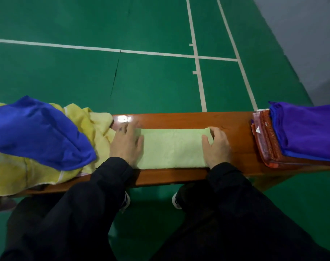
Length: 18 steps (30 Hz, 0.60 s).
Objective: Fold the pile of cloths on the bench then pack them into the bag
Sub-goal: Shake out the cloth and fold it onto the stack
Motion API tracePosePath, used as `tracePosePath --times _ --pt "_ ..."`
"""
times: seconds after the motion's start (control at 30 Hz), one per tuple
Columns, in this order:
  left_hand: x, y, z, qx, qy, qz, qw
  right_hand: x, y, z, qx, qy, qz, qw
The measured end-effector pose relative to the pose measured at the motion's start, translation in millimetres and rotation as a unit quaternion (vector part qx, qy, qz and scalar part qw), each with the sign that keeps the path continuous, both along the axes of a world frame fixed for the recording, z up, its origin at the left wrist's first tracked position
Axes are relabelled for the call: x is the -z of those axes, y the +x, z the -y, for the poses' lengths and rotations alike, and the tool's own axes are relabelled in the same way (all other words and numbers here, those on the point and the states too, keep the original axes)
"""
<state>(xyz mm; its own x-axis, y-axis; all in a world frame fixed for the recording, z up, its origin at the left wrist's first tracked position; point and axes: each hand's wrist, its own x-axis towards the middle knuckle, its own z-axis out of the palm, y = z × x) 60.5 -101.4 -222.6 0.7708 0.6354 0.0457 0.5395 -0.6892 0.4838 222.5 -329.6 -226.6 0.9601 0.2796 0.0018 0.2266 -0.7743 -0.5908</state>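
Pale green terry, folded into a long strip, lies flat across the middle of the glossy brown wooden desk (226, 119); this pale green terry cloth (171, 147) is the one I am working on. My left hand (125, 146) lies on its left end with the fingers straight and relaxed, pressing it down. My right hand (216, 147) lies on its right end, fingers a little bent over the far corner; whether they pinch the edge I cannot tell.

From the same head view, the loose heap waits at my left: a crumpled royal-blue cloth (39, 132) draped over a rumpled yellow towel (96, 129), which hangs past the front edge of the desk. I judge that it could slide to the floor if I nudge it.

At my right sits the done stack, a folded purple cloth (307, 129) on a folded orange patterned cloth (267, 144). No bag shows.

If I fold one end over carelessly, the strip's layers may shift and the edges go uneven, since the polished surface looks slippery.
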Motion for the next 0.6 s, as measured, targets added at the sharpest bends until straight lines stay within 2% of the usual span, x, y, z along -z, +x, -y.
tracePosePath --times 0.07,0.13,0.2,0.27,0.33,0.4,0.47,0.53,0.6 --pt "-5.0 -6.3 3.4 0.045 0.077 0.03 0.996 -7.2 -3.8 0.8 0.008 0.022 0.013 1.0" --pt "-9.2 -19.0 9.9 0.159 0.161 0.045 0.973 -13.6 -11.2 5.0 -0.046 -0.008 0.126 0.991" --pt "-10.4 -34.3 17.7 0.271 0.188 -0.014 0.944 -15.3 -26.7 7.8 -0.198 -0.02 0.18 0.963" --pt "-5.1 -44.1 22.8 0.316 0.199 -0.072 0.925 -11.9 -48.9 7.1 -0.362 -0.028 0.127 0.923" --pt "0.6 -48.4 26.2 0.342 0.193 -0.084 0.916 -3.5 -63.3 7.4 -0.438 -0.054 0.107 0.891" --pt "4.0 -50.7 28.7 0.387 0.194 -0.071 0.899 2.9 -62.3 8.3 -0.426 -0.063 0.128 0.893" --pt "5.2 -52.8 32.1 0.412 0.209 -0.071 0.884 0.5 -55.9 10.1 -0.379 -0.07 0.136 0.913" --pt "5.3 -58.6 38.8 0.373 0.207 -0.076 0.901 -6.1 -56.7 13.0 -0.35 -0.061 0.151 0.922" --pt "9.5 -67.0 44.9 0.33 0.181 -0.065 0.924 -11.9 -66.7 14.9 -0.364 -0.037 0.171 0.915"
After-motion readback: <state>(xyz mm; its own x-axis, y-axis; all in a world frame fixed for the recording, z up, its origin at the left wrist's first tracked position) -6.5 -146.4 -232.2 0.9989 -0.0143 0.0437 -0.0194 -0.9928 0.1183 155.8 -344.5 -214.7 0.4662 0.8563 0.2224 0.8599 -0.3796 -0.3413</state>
